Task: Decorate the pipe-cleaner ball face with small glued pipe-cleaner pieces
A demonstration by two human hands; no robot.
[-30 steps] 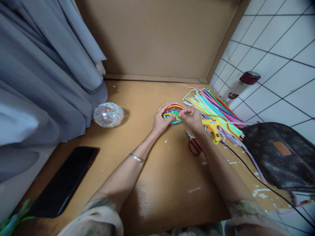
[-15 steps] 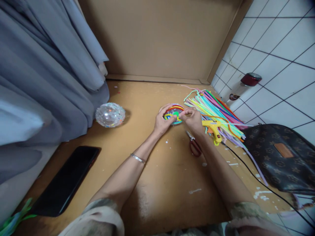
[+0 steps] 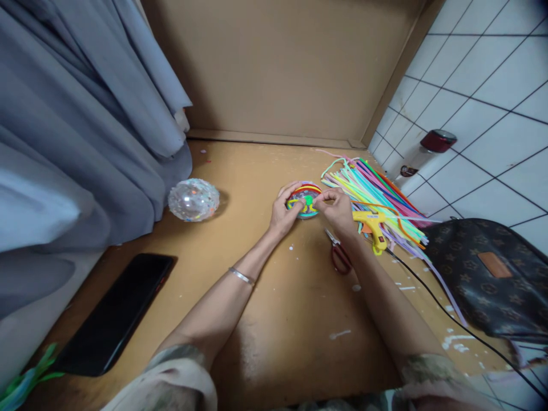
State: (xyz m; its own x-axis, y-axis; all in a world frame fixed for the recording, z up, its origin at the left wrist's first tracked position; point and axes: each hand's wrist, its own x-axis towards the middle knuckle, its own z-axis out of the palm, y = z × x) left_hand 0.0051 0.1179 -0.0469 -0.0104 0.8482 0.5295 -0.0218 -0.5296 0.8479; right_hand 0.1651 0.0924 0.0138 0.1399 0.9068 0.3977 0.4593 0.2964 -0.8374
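A small round piece point(image 3: 306, 195) wound with red, yellow, green and blue fuzzy strips sits at the middle of the table. My left hand point(image 3: 284, 212) grips it from the left, thumb across its front. On its right side, my right hand point(image 3: 336, 209) pinches at a yellow strip, thumb and forefinger together. A yellow glue gun point(image 3: 373, 224) lies just right of my right hand. Red-handled scissors point(image 3: 339, 254) rest below that hand, partly beside the forearm. Many coloured pipe cleaners point(image 3: 377, 191) are heaped behind the glue gun.
On the left are a clear speckled ball point(image 3: 194, 200), a black phone point(image 3: 117, 314) and a grey curtain point(image 3: 94, 114). To the right stand a red-capped bottle point(image 3: 422, 153) and a dark patterned bag point(image 3: 492, 274). A black cord point(image 3: 454, 321) crosses the table's right side.
The view has shifted very slightly, so things appear a little further right. Both hands keep nearly the same hold on the round piece.
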